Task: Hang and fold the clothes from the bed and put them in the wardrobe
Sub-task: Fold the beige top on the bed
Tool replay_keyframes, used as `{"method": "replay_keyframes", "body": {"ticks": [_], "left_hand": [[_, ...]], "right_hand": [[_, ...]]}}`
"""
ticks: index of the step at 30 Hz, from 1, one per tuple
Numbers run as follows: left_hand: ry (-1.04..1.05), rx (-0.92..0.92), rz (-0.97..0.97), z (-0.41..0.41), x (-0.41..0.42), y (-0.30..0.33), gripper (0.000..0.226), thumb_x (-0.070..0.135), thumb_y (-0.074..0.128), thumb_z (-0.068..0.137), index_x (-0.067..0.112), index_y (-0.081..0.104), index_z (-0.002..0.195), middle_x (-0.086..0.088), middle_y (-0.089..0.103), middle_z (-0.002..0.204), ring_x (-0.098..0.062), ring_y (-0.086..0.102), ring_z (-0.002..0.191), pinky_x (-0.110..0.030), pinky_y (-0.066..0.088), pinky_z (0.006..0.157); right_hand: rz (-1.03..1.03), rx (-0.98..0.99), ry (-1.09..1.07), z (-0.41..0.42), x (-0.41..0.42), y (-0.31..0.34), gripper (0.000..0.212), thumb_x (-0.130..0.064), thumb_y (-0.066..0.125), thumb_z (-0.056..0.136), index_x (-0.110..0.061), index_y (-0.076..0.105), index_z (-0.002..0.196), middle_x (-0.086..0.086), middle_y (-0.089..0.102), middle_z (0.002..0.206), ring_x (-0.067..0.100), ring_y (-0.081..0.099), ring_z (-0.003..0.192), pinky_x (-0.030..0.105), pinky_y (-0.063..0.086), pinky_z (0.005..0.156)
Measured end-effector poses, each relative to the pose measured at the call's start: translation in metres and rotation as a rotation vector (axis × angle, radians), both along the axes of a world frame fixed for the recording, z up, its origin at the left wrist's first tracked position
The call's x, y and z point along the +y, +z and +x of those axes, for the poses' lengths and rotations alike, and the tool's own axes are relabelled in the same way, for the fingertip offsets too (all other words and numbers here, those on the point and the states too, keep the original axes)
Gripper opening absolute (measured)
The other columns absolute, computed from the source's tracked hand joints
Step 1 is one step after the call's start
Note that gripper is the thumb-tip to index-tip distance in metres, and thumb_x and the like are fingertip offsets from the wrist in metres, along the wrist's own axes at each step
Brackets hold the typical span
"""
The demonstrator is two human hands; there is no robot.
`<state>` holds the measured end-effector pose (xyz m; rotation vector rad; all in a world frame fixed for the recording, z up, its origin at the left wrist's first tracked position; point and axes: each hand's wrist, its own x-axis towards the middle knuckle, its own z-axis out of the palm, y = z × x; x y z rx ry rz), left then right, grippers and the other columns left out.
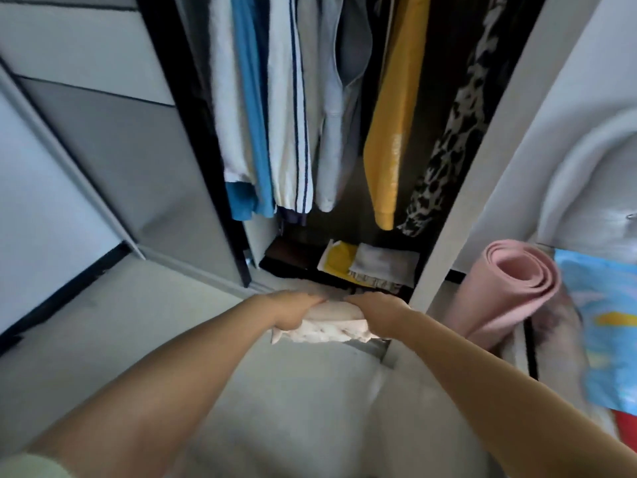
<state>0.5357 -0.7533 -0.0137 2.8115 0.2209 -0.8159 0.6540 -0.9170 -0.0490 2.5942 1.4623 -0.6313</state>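
A folded pale pink garment is held out low in front of the open wardrobe. My left hand grips its left end and my right hand grips its right end, thumbs nearly meeting on top. Inside the wardrobe hang several clothes: a white and blue top, a striped white garment, a yellow garment and a leopard-print one. Folded yellow and white clothes lie on the dark bottom shelf just beyond my hands.
A grey sliding door stands at the left. A rolled pink mat leans just right of the wardrobe's white frame, beside a blue patterned bag. Pale floor lies under my arms.
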Motion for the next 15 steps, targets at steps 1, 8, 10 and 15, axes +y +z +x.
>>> {"method": "replay_keyframes", "body": {"ticks": [1,8,10,15], "left_hand": [[0.039,0.025,-0.010,-0.004,0.010,-0.002,0.081,-0.009,0.043,0.086,0.029,0.016,0.153,-0.008,0.032,0.153,-0.033,0.046,0.127,-0.031,0.043,0.078],[0.215,0.009,-0.038,0.005,0.080,-0.026,0.069,0.002,0.039,0.090,0.033,0.022,0.149,-0.008,0.047,0.139,-0.029,0.055,0.113,-0.033,0.047,0.080],[0.243,0.002,-0.040,0.011,0.107,-0.028,0.074,-0.002,0.038,0.086,0.034,0.022,0.149,-0.009,0.050,0.135,-0.029,0.056,0.111,-0.040,0.049,0.091],[0.310,0.016,-0.077,0.018,0.157,-0.042,0.073,-0.004,0.038,0.086,0.031,0.024,0.149,-0.010,0.050,0.134,-0.030,0.056,0.112,-0.040,0.048,0.093]], "right_hand": [[-0.009,0.010,0.038,0.001,0.017,-0.004,0.056,-0.012,0.056,0.088,-0.029,0.042,0.140,0.003,0.054,0.134,0.026,0.052,0.122,0.042,0.047,0.096],[0.027,0.099,0.157,0.031,0.100,-0.027,0.043,-0.022,0.061,0.086,-0.025,0.049,0.127,0.004,0.059,0.121,0.026,0.057,0.111,0.043,0.050,0.091],[0.070,0.150,0.153,0.042,0.126,-0.029,0.037,-0.016,0.056,0.090,-0.020,0.051,0.125,0.005,0.059,0.122,0.026,0.056,0.112,0.042,0.048,0.095],[0.027,0.128,0.241,0.057,0.185,-0.038,0.045,-0.011,0.055,0.088,-0.020,0.047,0.132,0.007,0.060,0.119,0.027,0.058,0.108,0.040,0.050,0.089]]}}
